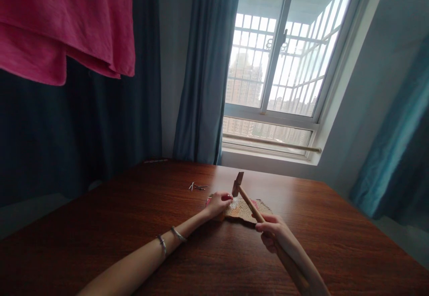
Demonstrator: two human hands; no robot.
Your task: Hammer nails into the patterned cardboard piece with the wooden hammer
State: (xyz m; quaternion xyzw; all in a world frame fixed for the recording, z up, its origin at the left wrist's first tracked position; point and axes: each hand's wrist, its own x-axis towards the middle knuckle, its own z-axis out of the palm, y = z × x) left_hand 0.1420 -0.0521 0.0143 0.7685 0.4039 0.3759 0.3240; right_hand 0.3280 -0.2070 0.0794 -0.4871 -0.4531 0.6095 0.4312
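Note:
My right hand (274,231) is wrapped round the wooden handle of a hammer (248,201). The hammer's metal head is raised just above the fingertips of my left hand (219,204). That hand rests at the left part of a light wooden board (246,210) and is closed in a pinch on what looks like a thin nail, mostly hidden by the fingers. Many small dark dots cover the board, and a row of nails stands along its far right edge. Some pink shows at its left and right. Several loose nails (200,187) lie beyond my left hand.
Under everything is a brown wooden table (161,215). Behind it hang blue curtains (206,72) beside a barred window (275,72). A pink cloth (100,23) hangs at the upper left.

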